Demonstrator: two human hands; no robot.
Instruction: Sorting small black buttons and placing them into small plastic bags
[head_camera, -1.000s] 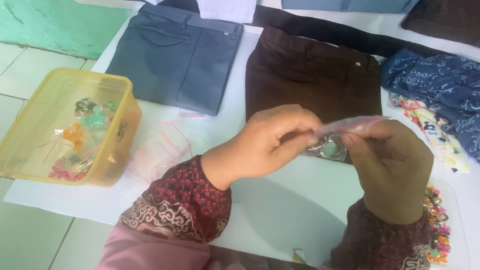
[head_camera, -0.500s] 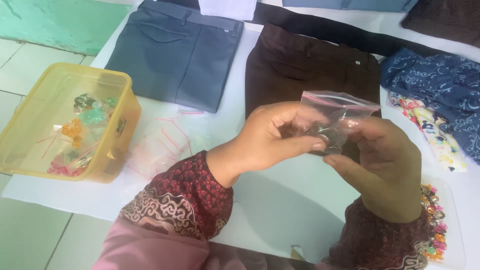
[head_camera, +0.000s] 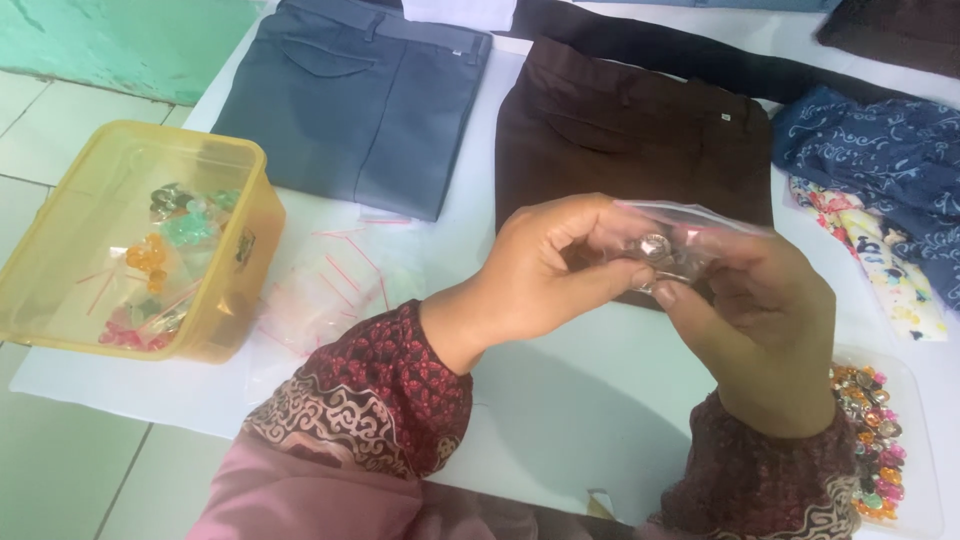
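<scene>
1. One small clear zip bag with silvery buttons, at centre; two folded trousers at twelve o'clock.
2. Left hand and right hand: fingers pinched closed on the bag.

Left hand and right hand raised together, fingers pinched.

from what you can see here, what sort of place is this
Probably a home craft or garment-decorating workspace on a tiled floor. Folded trousers lie on a white sheet, a yellow tub holds bagged beads, and both hands hold a small clear zip bag.
</scene>
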